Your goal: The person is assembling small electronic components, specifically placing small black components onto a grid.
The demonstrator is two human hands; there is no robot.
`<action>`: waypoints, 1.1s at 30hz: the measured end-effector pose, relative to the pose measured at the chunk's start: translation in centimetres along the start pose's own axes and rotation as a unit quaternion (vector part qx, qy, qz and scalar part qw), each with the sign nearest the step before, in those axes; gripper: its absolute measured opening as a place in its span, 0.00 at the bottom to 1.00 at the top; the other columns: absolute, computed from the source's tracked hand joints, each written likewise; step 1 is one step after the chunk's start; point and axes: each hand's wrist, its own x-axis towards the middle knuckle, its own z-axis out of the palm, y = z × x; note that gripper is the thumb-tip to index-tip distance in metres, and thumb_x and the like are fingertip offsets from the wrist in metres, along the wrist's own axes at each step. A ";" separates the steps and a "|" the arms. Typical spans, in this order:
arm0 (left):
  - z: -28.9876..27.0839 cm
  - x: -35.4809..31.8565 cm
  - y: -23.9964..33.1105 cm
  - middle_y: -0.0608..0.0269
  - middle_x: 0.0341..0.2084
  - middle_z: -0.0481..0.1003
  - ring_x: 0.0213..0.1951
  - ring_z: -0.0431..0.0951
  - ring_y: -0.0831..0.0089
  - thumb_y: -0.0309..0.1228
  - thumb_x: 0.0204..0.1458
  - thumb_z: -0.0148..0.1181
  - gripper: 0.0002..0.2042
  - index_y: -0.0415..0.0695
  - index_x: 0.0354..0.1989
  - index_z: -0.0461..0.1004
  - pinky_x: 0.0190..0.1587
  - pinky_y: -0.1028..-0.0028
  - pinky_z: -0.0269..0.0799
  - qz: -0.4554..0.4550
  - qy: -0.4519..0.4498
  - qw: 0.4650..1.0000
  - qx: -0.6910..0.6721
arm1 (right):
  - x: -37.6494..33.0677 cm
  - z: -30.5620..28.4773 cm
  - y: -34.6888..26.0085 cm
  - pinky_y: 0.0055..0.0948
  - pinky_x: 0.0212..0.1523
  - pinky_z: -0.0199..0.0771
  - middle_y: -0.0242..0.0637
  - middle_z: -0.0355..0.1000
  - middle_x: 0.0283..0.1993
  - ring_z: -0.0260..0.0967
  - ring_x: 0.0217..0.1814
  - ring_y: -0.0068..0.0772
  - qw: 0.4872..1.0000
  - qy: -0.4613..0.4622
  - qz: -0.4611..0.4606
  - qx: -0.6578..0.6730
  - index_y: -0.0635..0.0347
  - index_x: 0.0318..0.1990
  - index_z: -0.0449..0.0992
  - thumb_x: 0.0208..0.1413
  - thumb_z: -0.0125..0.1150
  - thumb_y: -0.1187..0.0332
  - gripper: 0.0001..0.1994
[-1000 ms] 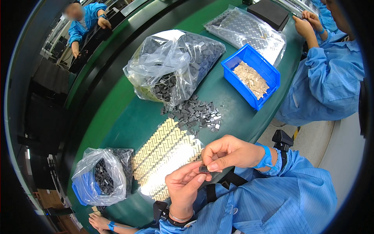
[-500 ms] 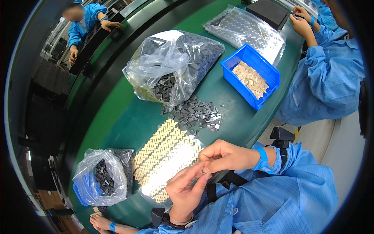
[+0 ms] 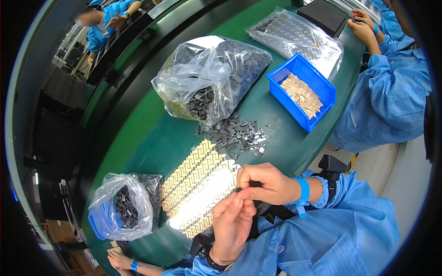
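Observation:
My left hand (image 3: 232, 226) and my right hand (image 3: 270, 185) meet at the near edge of a sheet of cream adhesive pads (image 3: 188, 181). Both are closed, fingertips pinched around a small black part (image 3: 238, 189); fingers cover most of it. The sheet lies flat on the green table, its pads in slanted rows, with strong glare across the middle. Just beyond it is a loose pile of small black parts (image 3: 239, 134). These spread from the mouth of a large clear plastic bag (image 3: 209, 76) full of similar parts.
A blue bin (image 3: 328, 94) of tan pieces stands at the right, near a bag of clear trays (image 3: 299, 39) and a black box (image 3: 322, 17). An opened bag of black parts (image 3: 124, 207) is at the left. Co-workers sit right, far left and lower left.
My left hand has turned more upright and shifted right, its fingertips meeting my right hand's. The black part shows more clearly between them. The far-left co-worker has raised a hand.

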 end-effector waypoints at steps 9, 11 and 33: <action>-0.3 -0.3 0.4 0.58 0.29 0.75 0.30 0.75 0.75 0.28 0.56 0.49 0.08 0.38 0.37 0.73 0.34 0.78 0.73 -0.056 -0.005 0.992 -0.110 | 0.2 -0.1 -0.7 0.22 0.33 0.64 0.31 0.65 0.29 0.62 0.32 0.18 0.991 -0.024 0.062 0.120 0.64 0.32 0.67 0.54 0.56 0.70 0.07; -0.2 -0.3 0.4 0.58 0.29 0.75 0.30 0.75 0.75 0.28 0.57 0.48 0.08 0.39 0.37 0.73 0.34 0.78 0.73 -0.065 -0.020 0.992 -0.108 | 0.0 0.0 -0.6 0.20 0.33 0.65 0.30 0.65 0.31 0.63 0.33 0.17 0.984 0.022 0.065 0.167 0.64 0.34 0.68 0.54 0.56 0.70 0.07; -6.2 -7.6 15.4 0.55 0.36 0.74 0.39 0.72 0.74 0.24 0.53 0.52 0.14 0.33 0.48 0.68 0.42 0.76 0.68 0.455 0.466 0.371 0.662 | 0.8 -3.4 -0.7 0.30 0.32 0.65 0.33 0.65 0.30 0.66 0.31 0.33 0.924 -0.091 -0.132 -0.346 0.61 0.31 0.73 0.45 0.59 0.73 0.05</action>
